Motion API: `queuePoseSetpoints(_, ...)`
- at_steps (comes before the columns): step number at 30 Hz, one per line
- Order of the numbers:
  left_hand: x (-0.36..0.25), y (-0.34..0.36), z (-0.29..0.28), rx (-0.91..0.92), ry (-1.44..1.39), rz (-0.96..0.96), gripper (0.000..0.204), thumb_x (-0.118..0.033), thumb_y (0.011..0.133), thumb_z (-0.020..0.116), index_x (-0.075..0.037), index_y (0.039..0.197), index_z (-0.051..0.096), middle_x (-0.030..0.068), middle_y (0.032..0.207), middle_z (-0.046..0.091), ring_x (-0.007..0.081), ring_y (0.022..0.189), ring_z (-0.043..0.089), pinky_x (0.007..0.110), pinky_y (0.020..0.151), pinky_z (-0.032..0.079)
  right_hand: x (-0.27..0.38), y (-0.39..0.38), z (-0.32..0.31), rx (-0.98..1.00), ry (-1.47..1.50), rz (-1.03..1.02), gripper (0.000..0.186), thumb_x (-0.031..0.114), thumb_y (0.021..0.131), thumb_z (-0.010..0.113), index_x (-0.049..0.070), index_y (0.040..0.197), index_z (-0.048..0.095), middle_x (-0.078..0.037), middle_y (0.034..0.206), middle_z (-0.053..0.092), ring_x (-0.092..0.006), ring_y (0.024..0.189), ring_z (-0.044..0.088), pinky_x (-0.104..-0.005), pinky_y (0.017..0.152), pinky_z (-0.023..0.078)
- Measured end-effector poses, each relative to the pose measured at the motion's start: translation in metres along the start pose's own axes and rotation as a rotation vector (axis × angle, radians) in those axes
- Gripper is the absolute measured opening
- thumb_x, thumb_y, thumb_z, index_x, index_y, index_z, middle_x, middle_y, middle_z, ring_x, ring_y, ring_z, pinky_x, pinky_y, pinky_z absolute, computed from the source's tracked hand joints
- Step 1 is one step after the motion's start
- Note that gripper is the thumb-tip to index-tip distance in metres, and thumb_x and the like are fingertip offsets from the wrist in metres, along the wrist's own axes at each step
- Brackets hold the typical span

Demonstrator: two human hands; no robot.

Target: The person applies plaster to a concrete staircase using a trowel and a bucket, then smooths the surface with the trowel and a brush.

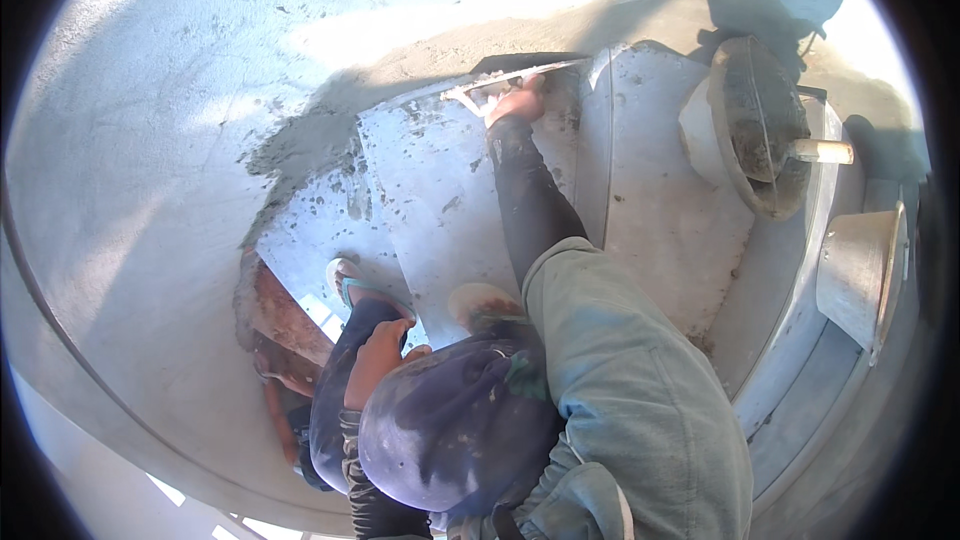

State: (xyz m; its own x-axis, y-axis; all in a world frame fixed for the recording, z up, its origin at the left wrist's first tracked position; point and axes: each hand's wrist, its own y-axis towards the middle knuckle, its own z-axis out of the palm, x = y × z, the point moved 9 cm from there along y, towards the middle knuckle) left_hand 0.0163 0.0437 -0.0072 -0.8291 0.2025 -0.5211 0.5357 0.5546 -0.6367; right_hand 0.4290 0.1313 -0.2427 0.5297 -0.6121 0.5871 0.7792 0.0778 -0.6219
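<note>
My right hand (515, 100) reaches forward, closed on a long, narrow flat finishing tool (550, 68) held along the upper edge of spattered grey sheets (440, 190). A band of wet grey plaster (300, 130) borders the sheets against the pale wall. My left hand (385, 350) rests on my leg near the knee, fingers loosely extended, with no tool in it. My sandalled foot (355, 285) is on the sheet to the left.
At right a round pan (700, 120) holds grey material, with a pale-handled tool (820, 151) across it. A metal bucket (850, 275) stands lower, on stepped ledges (800, 405). At lower left, part of another person (280, 420) shows beside a rusty brown opening (290, 310).
</note>
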Motion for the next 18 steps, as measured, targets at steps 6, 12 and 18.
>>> queuePoseSetpoints(6, -0.001, 0.005, -0.001, -0.003, -0.021, -0.061, 0.048, -0.025, 0.086, 0.072, -0.004, 0.127, 0.059, 0.0179, 0.126, 0.061, 0.0394, 0.114, 0.060, 0.046, 0.097, 0.047, -0.032, 0.000, 0.001, 0.062, -0.146, 0.166, 0.047, 0.060, 0.098, 0.049, 0.013, 0.099, 0.052, 0.000, 0.087, 0.047, -0.0163, 0.073, 0.045, -0.0368, 0.068, 0.040)
queuePoseSetpoints(12, 0.010, 0.008, -0.001, 0.002, -0.001, 0.012, 0.048, -0.026, 0.085, 0.072, -0.004, 0.126, 0.059, 0.0171, 0.125, 0.060, 0.0377, 0.116, 0.059, 0.046, 0.097, 0.045, -0.090, -0.103, -0.026, 0.050, -0.163, 0.308, 0.040, 0.047, 0.097, 0.055, 0.007, 0.099, 0.055, 0.000, 0.068, 0.042, -0.0131, 0.045, 0.035, -0.0353, 0.045, 0.033)
queuePoseSetpoints(18, 0.008, 0.008, 0.000, -0.005, -0.039, -0.020, 0.048, -0.027, 0.085, 0.072, -0.005, 0.126, 0.059, 0.0165, 0.125, 0.060, 0.0383, 0.115, 0.058, 0.045, 0.097, 0.045, -0.005, -0.028, -0.012, 0.021, -0.080, 0.091, 0.042, 0.048, 0.099, 0.053, 0.006, 0.094, 0.051, 0.000, 0.069, 0.040, -0.0130, 0.047, 0.034, -0.0325, 0.044, 0.031)
